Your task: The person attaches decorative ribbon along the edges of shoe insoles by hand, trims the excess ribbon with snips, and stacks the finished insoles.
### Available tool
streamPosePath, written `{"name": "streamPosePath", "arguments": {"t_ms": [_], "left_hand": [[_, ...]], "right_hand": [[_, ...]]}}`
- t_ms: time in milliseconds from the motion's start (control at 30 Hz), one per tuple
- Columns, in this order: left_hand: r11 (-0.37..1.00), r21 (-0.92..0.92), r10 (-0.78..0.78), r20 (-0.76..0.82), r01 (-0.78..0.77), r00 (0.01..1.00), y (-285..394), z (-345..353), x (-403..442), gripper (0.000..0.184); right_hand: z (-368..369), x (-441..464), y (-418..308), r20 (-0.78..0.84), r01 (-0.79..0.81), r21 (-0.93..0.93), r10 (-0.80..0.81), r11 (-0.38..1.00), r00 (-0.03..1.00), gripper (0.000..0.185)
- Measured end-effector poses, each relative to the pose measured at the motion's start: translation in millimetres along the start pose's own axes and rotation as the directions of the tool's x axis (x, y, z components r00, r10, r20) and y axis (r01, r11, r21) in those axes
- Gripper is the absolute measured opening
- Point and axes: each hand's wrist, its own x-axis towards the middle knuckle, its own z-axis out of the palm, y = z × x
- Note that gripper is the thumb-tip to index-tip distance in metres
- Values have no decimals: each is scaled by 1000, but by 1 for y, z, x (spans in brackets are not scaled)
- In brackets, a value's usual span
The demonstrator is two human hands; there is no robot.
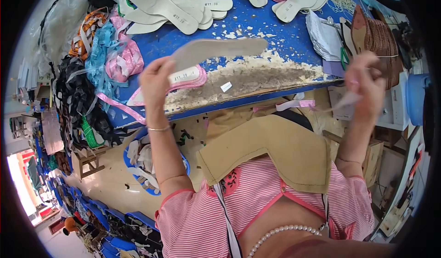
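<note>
My left hand [156, 85] is closed on one end of a grey-beige insole [220, 49], holding it just above the front of the blue table. Below it lies a small stack of pink-edged insoles [186, 75], with a pink ribbon [121, 107] running off to the left. Out to the right, my right hand [366, 85] is raised with curled fingers and is blurred by motion. A thin pale pink strip [347, 101] trails from those fingers. A little white scrap [226, 87] lies on the worn table edge.
White insoles [181, 10] are piled at the back of the blue table [250, 16]. Coloured strips [98, 42] heap up on the left. Green-handled scissors [343, 58] and bundled brown pieces [381, 39] sit at right. A blue basket [187, 163] stands on the floor.
</note>
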Motion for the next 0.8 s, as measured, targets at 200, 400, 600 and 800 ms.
{"name": "streamPosePath", "arguments": {"t_ms": [200, 400, 600, 800], "left_hand": [[833, -515, -79, 249, 201, 965, -57, 91, -34, 38], [757, -652, -16, 45, 42, 999, -58, 112, -53, 49], [770, -637, 55, 100, 21, 993, -60, 105, -52, 62], [766, -643, 90, 123, 10, 988, -65, 104, -49, 68]], "right_hand": [[71, 31, 51, 313, -285, -271, 364, 919, 877, 6], [116, 63, 88, 512, -88, -460, 345, 884, 787, 10], [158, 86, 108, 574, 31, -556, 357, 830, 737, 11], [173, 99, 116, 605, 177, -669, 391, 721, 693, 13]]}}
